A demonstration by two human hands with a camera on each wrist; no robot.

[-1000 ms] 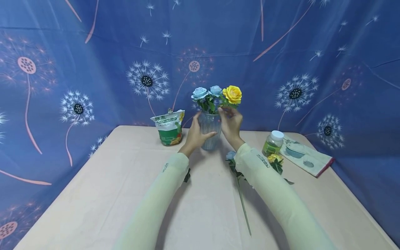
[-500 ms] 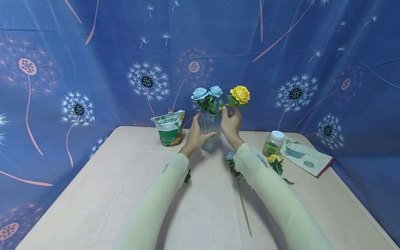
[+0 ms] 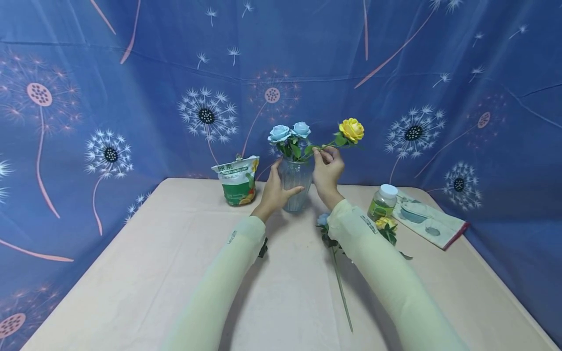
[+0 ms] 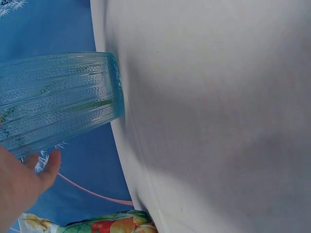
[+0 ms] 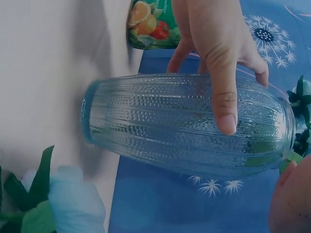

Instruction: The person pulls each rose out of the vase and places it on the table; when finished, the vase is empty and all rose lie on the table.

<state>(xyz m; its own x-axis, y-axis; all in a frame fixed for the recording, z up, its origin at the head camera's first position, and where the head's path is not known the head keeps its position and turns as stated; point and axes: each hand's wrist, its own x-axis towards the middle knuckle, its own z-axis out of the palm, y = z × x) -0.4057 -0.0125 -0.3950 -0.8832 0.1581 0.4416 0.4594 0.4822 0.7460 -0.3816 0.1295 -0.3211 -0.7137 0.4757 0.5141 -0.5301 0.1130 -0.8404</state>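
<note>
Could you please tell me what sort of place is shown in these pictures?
Probably an indoor tabletop set up for filming, though I cannot be sure: a dandelion-print cloth hangs behind the table, where a clear vase holding blue roses stands.

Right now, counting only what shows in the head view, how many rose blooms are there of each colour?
Blue: 3 (two blue blooms at the mouth of the vase, one blue bloom on the table)
Yellow: 2 (one yellow bloom whose stem the right hand pinches, another yellow bloom near the jar)
Total: 5
</note>
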